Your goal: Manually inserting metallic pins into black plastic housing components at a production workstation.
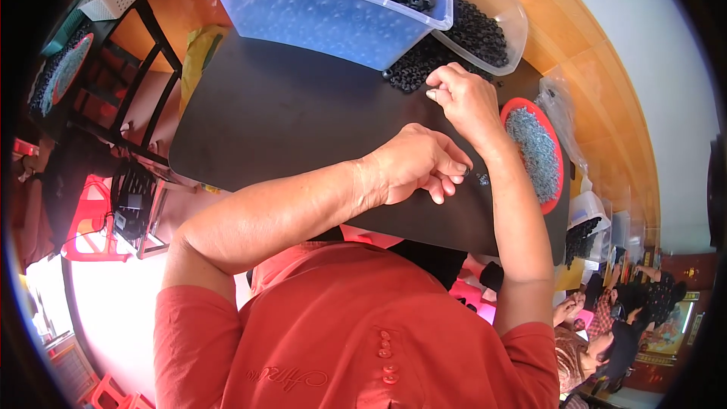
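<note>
My left hand is over the near right part of the dark table. Its thumb and forefinger pinch a small black piece, mostly hidden by the fingertips. Beside those fingertips, a few small clear bluish pieces lie on the table. Farther off, my right hand is curled at the near edge of a loose pile of black ring-like pieces. Thumb and fingers are drawn together there, and whatever may be between them cannot be made out.
A large clear tub of black pieces stands at the back, with a smaller clear tub beside it. On the right is a red tray of bluish pieces, by a plastic bag. Other people sit at lower right.
</note>
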Demonstrator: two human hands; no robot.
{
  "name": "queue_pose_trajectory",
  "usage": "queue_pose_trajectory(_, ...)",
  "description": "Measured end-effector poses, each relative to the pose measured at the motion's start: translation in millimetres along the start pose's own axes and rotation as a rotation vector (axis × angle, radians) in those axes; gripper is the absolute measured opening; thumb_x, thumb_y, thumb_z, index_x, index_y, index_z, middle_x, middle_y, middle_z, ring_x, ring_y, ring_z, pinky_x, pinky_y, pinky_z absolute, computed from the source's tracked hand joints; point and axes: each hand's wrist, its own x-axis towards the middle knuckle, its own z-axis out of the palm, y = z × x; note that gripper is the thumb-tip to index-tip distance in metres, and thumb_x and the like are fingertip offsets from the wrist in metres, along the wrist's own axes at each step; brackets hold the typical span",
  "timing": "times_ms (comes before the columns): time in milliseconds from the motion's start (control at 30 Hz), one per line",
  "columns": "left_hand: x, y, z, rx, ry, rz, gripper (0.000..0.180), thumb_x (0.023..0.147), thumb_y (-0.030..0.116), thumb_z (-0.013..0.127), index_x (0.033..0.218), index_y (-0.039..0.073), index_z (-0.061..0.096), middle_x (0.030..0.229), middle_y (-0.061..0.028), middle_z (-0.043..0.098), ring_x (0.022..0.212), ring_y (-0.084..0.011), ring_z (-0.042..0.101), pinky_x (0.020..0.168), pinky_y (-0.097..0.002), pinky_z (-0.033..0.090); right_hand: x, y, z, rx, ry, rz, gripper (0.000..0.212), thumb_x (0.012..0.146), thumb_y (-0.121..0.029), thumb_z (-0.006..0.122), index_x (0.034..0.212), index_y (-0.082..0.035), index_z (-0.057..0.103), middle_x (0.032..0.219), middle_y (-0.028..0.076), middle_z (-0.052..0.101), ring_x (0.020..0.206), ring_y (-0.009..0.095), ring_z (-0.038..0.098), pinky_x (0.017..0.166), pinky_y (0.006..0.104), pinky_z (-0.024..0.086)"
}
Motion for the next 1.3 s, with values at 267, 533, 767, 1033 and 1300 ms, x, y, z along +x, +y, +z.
queue_pose_trajectory(267, 2, -2, -2, -0.031, -0.01, 0.007, 0.014, 0.085, 0.0, 0.067, 0.096, -0.008, 0.064, 0.08, -0.0115, 0.064, 0.066, -0.0203, 0.064, 0.053, -0.0331, 0.053, 15, -4, 6, 0.018, -0.028, -0.031, 0.011, 0.078, -0.01, 0.071, 0.088, -0.007, 0.067, 0.091, 0.007, 0.066, 0.081, 0.03, 0.066, 0.07, 0.0435, 0.051)
queue_pose_trajectory(533, -1, 0, -2, -0.021, 0.003, 0.004, 0.013, 0.086, -0.001, 0.066, 0.096, -0.008, 0.064, 0.079, -0.0116, 0.064, 0.066, -0.0204, 0.064, 0.054, -0.0332, 0.052, 11, 1, 5, 0.022, -0.105, -0.056, 0.011, 0.082, -0.006, 0.064, 0.093, -0.004, 0.065, 0.091, 0.009, 0.065, 0.082, 0.031, 0.064, 0.07, 0.0411, 0.05)
queue_pose_trajectory(767, -2, 10, -12, -0.203, 0.103, 0.275, 0.018, 0.096, 0.007, 0.056, 0.106, -0.006, 0.061, 0.087, -0.0119, 0.062, 0.077, -0.0234, 0.064, 0.067, -0.0335, 0.052, -13, 12, -1, 0.198, 0.093, 0.013, 0.011, 0.086, -0.006, 0.063, 0.096, -0.005, 0.06, 0.092, 0.013, 0.065, 0.086, 0.033, 0.066, 0.071, 0.0425, 0.052)
queue_pose_trajectory(1033, 8, 21, -28, -0.549, 0.073, 0.535, 0.015, 0.097, 0.009, 0.053, 0.105, -0.002, 0.059, 0.096, -0.0143, 0.064, 0.094, -0.0261, 0.062, 0.09, -0.0386, 0.05, -43, -66, -29, 0.421, 0.273, -0.114, 0.009, 0.088, 0.001, 0.062, 0.097, 0.0, 0.06, 0.09, 0.01, 0.063, 0.08, 0.021, 0.065, 0.072, 0.0302, 0.05)
queue_pose_trajectory(1300, 4, 27, -18, -0.496, 0.06, 0.517, 0.018, 0.097, 0.012, 0.052, 0.107, 0.0, 0.059, 0.105, -0.0185, 0.066, 0.1, -0.0272, 0.062, 0.095, -0.0365, 0.047, -42, -64, -2, 0.481, 0.342, -0.182, 0.017, 0.084, 0.011, 0.059, 0.098, 0.003, 0.063, 0.09, 0.013, 0.063, 0.081, 0.026, 0.068, 0.069, 0.0328, 0.054)
